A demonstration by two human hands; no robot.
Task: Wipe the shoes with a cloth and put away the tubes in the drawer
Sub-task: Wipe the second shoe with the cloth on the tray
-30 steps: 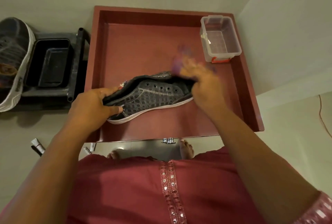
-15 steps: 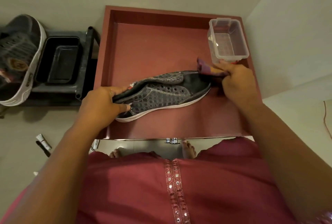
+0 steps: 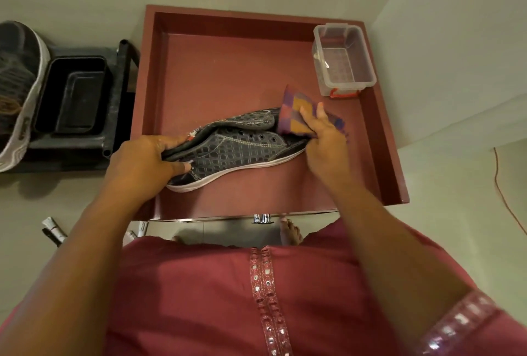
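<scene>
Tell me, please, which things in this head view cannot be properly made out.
- Toe of the grey shoe: covered by the checked cloth and right hand.
- Second shoe: cut off by the left edge.
- Tubes on the floor: partly behind the left forearm, labels too small.

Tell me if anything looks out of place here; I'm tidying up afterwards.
Yes: the tubes lie loose on the floor left of the drawer, not in it. A second shoe leans tilted against the black rack. The clear box sits empty in the drawer's far right corner.
</scene>
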